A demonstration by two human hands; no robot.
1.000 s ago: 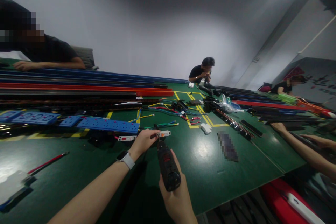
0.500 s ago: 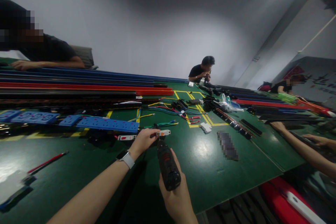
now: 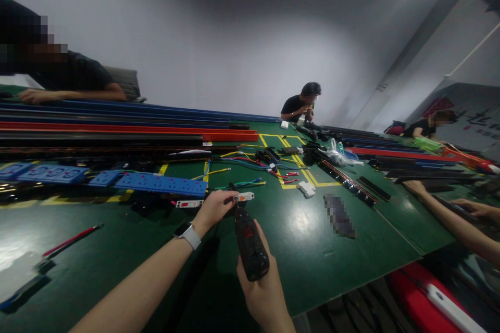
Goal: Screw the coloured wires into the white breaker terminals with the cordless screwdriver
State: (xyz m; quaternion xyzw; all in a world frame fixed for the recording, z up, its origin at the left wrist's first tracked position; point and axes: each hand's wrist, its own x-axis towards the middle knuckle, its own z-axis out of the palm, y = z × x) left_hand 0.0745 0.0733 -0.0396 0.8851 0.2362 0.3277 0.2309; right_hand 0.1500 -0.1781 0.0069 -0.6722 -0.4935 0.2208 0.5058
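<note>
My right hand [image 3: 262,283] is wrapped round a black electric screwdriver [image 3: 250,244] that points away from me. The screwdriver's tip reaches a small white circuit breaker [image 3: 245,196]. My left hand [image 3: 214,209], with a watch on the wrist, pinches the left end of this breaker between thumb and fingers. Left of that hand lies a second white breaker [image 3: 189,204] with a red part, beside a blue socket strip [image 3: 160,184]. Cables with yellow-green and blue insulation [image 3: 246,184] lie just beyond the held breaker. The exact contact at the screwdriver tip is too small to make out.
A white module [image 3: 21,276] with red and black leads lies front left. Another white breaker block [image 3: 306,189] and a pixelated flat object [image 3: 339,215] lie to the right. Long blue, black and orange profiles [image 3: 187,132] stretch across the back. Co-workers sit around the green table [image 3: 375,250].
Almost nothing differs. My hands, the electric screwdriver and the breaker hold their places, with only a very slight shift of the view.
</note>
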